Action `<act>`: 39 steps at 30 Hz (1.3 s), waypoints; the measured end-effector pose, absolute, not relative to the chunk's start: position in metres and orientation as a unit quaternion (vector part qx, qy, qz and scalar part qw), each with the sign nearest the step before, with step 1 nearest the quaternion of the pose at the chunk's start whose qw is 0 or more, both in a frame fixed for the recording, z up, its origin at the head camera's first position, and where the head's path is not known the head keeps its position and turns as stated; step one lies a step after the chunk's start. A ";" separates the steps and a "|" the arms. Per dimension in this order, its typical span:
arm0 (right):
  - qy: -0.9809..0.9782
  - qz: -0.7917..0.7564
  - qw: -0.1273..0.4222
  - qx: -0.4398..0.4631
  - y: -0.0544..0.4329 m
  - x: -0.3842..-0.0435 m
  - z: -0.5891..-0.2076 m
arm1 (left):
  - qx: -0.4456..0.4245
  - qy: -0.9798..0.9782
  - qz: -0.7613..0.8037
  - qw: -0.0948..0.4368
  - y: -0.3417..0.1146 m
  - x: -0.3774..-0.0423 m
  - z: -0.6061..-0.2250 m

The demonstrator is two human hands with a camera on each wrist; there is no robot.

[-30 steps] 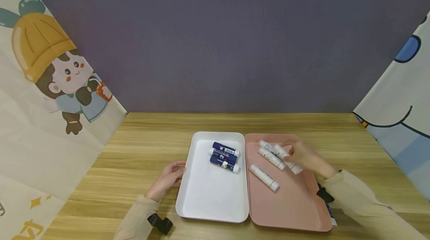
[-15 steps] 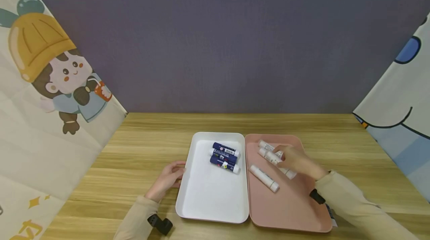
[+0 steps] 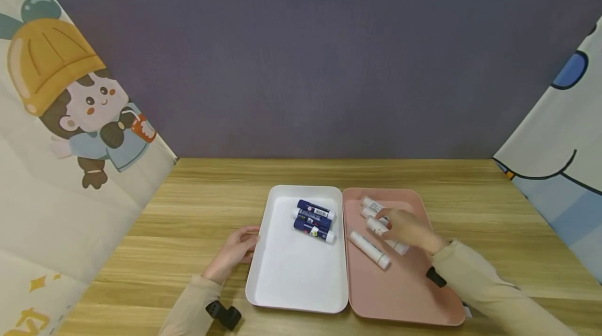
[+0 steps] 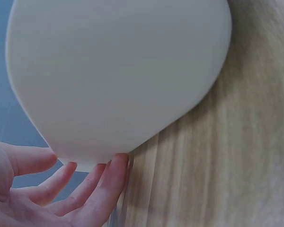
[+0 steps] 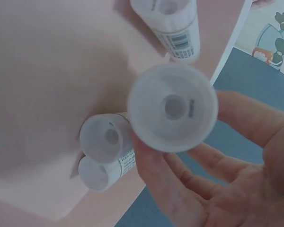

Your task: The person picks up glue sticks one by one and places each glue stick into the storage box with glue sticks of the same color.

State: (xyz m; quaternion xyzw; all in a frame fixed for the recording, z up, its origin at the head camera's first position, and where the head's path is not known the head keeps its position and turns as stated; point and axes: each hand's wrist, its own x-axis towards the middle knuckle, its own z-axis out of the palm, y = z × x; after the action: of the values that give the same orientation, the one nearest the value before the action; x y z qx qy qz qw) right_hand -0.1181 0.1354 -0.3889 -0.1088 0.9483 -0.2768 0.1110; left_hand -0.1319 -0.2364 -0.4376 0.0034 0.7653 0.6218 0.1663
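Note:
In the head view, my right hand (image 3: 408, 230) pinches a white glue stick (image 3: 377, 225) over the pink tray (image 3: 400, 294). Thumb and fingers sit on either side of it in the right wrist view, where its round end (image 5: 173, 109) faces the camera. Two more white glue sticks lie side by side just behind it, partly covered by the hand. Another white glue stick (image 3: 370, 250) lies nearer the tray's left wall. My left hand (image 3: 232, 252) touches the outer left side of the white tray (image 3: 296, 284), fingertips against its wall (image 4: 99, 142) in the left wrist view.
Inside the white tray, three dark blue glue sticks (image 3: 314, 231) with white caps lie in a row near the back right. Both trays stand side by side on a wooden table (image 3: 188, 210). A small white end (image 3: 467, 311) shows beyond the pink tray's front right corner.
My right hand has carried the white glue stick leftward and slightly toward me, from the right of the paired sticks to their near side. The left hand stays put.

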 end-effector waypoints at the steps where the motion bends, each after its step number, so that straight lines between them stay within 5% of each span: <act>1: 0.949 -0.274 0.112 -0.105 0.135 -0.118 -0.389 | 0.004 0.765 0.622 0.166 -0.236 -0.132 -0.438; 30: 0.954 -0.251 0.123 -0.108 0.127 -0.116 -0.395 | 0.062 0.748 0.642 0.160 -0.241 -0.129 -0.440; 39: 0.952 -0.259 0.124 -0.106 0.127 -0.116 -0.395 | -0.002 0.768 0.618 0.168 -0.235 -0.131 -0.435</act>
State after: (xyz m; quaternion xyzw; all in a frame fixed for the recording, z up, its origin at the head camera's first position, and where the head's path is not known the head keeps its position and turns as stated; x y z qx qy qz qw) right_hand -0.1158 0.1267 -0.3948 -0.1056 0.9521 -0.2587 0.1244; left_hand -0.1310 -0.2352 -0.4348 -0.0021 0.7677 0.6185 0.1678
